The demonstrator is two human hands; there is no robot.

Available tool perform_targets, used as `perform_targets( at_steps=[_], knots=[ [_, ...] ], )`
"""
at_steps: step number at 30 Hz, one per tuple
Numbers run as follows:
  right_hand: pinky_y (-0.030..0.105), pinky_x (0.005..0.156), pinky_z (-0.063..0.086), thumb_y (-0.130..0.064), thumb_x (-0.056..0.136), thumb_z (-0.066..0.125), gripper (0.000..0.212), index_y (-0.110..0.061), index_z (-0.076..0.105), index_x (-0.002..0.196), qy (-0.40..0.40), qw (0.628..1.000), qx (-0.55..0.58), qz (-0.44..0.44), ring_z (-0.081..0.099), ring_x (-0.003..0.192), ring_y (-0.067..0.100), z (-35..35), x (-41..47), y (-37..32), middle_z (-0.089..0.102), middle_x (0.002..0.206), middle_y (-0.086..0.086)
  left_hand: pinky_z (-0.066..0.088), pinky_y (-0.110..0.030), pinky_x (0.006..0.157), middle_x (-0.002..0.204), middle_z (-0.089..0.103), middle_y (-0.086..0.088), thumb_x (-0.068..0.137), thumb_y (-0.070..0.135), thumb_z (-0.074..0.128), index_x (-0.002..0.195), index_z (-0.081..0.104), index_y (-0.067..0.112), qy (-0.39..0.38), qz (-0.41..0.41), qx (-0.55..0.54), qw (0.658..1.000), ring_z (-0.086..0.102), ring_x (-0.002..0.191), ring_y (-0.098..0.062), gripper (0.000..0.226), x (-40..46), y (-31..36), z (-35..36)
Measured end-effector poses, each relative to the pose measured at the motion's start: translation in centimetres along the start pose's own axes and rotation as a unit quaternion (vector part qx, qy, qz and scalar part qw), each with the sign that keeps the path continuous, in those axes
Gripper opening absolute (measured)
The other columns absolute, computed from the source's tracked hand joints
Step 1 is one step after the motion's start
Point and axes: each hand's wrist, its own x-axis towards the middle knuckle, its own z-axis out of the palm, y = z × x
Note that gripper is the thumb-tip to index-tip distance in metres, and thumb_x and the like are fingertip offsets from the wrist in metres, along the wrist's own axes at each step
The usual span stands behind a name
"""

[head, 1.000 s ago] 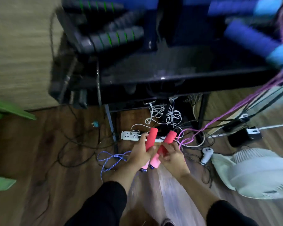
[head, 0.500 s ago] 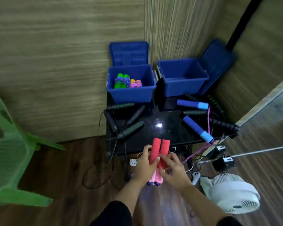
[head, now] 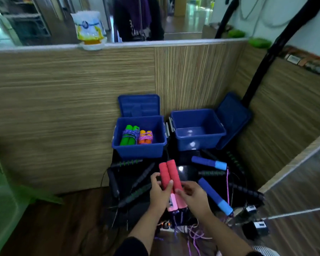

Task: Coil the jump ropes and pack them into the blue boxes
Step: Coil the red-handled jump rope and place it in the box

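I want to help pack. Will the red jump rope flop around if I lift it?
Probably. The red handles look stiff and foam-covered, so easy to grip, as both hands do. The cord hangs loose below, so it would likely dangle and tangle.

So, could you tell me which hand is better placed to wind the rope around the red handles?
Probably the right hand: the left hand grips both red handles, and the rope dangles beneath.

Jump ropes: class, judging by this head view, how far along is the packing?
Done: a green-handled bundle and an orange-handled bundle lie in the left blue box. In hand: both hands hold the red handles together, rope dangling uncoiled. Left: blue-handled rope and black ropes on the table; the right blue box holds nothing.
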Motion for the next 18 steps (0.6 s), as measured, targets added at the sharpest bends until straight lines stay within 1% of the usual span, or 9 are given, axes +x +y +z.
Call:
perform_targets(
  at_steps=[3, 6, 8, 9, 10, 12, 13, 15, 18],
  knots=[
    [0.004, 0.073, 0.043, -0.019, 0.079, 0.075, 0.033, -0.018, 0.069, 0.111, -0.071, 0.996, 0.018, 0.042, 0.064, 0.091, 0.005, -0.3, 3.6, 0.6, 0.068, 0.102, -0.002, 0.055, -0.048, 0.08, 0.096, 0.064, -0.015, 0.08, 0.031, 0.072, 0.108, 0.04, 0.024, 0.034, -0.045, -0.034, 0.998, 0.067, 0.085, -0.032, 0.043, 2.3, 0.1, 1.8],
    [0.012, 0.079, 0.045, -0.022, 0.071, 0.081, 0.052, -0.023, 0.063, 0.119, -0.137, 0.988, 0.004, 0.068, 0.062, 0.097, 0.011, -0.2, 5.7, 1.5, 0.064, 0.108, -0.001, 0.054, -0.06, 0.079, 0.1, 0.062, -0.012, 0.087, 0.026, 0.07, 0.107, 0.036, 0.029, 0.054, -0.099, -0.062, 0.992, 0.067, 0.088, -0.035, 0.039, 4.0, -1.0, 3.0],
    [0.02, 0.084, 0.047, -0.028, 0.061, 0.083, 0.062, -0.025, 0.061, 0.119, -0.169, 0.982, -0.023, 0.078, 0.06, 0.098, 0.012, 0.1, 6.7, 2.5, 0.06, 0.11, 0.001, 0.054, -0.062, 0.077, 0.105, 0.06, -0.011, 0.086, 0.026, 0.07, 0.103, 0.035, 0.032, 0.059, -0.137, -0.088, 0.985, 0.067, 0.091, -0.034, 0.039, 4.8, -1.8, 3.6],
    [0.022, 0.085, 0.048, -0.031, 0.057, 0.083, 0.067, -0.024, 0.06, 0.12, -0.186, 0.979, -0.038, 0.073, 0.06, 0.098, 0.013, 0.2, 6.9, 3.1, 0.058, 0.111, 0.002, 0.054, -0.062, 0.077, 0.108, 0.059, -0.012, 0.086, 0.024, 0.07, 0.105, 0.034, 0.029, 0.062, -0.152, -0.102, 0.981, 0.067, 0.093, -0.034, 0.041, 5.0, -2.0, 3.9],
    [0.019, 0.085, 0.047, -0.032, 0.055, 0.082, 0.071, -0.023, 0.058, 0.122, -0.202, 0.975, -0.055, 0.07, 0.058, 0.098, 0.014, 0.2, 6.9, 3.6, 0.055, 0.111, 0.003, 0.054, -0.063, 0.077, 0.108, 0.059, -0.013, 0.087, 0.021, 0.07, 0.108, 0.032, 0.024, 0.06, -0.163, -0.118, 0.978, 0.066, 0.095, -0.033, 0.044, 5.0, -2.1, 4.2],
    [0.006, 0.078, 0.04, -0.024, 0.059, 0.082, 0.071, -0.019, 0.055, 0.124, -0.211, 0.972, -0.081, 0.065, 0.054, 0.096, 0.01, 0.1, 7.1, 4.3, 0.051, 0.11, 0.003, 0.053, -0.063, 0.077, 0.105, 0.058, -0.013, 0.088, 0.014, 0.068, 0.113, 0.028, 0.016, 0.049, -0.178, -0.145, 0.972, 0.065, 0.093, -0.032, 0.048, 5.1, -2.4, 4.8],
    [0.003, 0.074, 0.038, -0.02, 0.061, 0.083, 0.069, -0.017, 0.055, 0.124, -0.212, 0.971, -0.094, 0.062, 0.052, 0.093, 0.008, 0.0, 7.2, 4.7, 0.05, 0.108, 0.003, 0.053, -0.062, 0.079, 0.105, 0.058, -0.013, 0.088, 0.012, 0.068, 0.114, 0.027, 0.015, 0.04, -0.182, -0.147, 0.971, 0.065, 0.092, -0.033, 0.048, 5.2, -2.7, 5.1],
    [0.0, 0.072, 0.034, -0.015, 0.064, 0.08, 0.067, -0.012, 0.053, 0.125, -0.22, 0.967, -0.121, 0.049, 0.049, 0.091, 0.008, -0.4, 7.3, 5.3, 0.047, 0.106, 0.002, 0.052, -0.06, 0.084, 0.107, 0.059, -0.015, 0.088, 0.013, 0.068, 0.11, 0.029, 0.018, 0.016, -0.195, -0.119, 0.973, 0.066, 0.093, -0.033, 0.044, 5.5, -3.2, 5.5],
    [-0.003, 0.078, 0.027, -0.014, 0.068, 0.076, 0.078, -0.008, 0.042, 0.137, -0.238, 0.96, -0.145, 0.042, 0.043, 0.103, 0.008, -1.2, 7.1, 6.4, 0.039, 0.115, -0.002, 0.054, -0.053, 0.085, 0.099, 0.063, -0.01, 0.08, 0.012, 0.069, 0.1, 0.034, 0.027, -0.026, -0.196, -0.014, 0.98, 0.067, 0.091, -0.032, 0.043, 5.4, -4.1, 5.3]
  ],
)
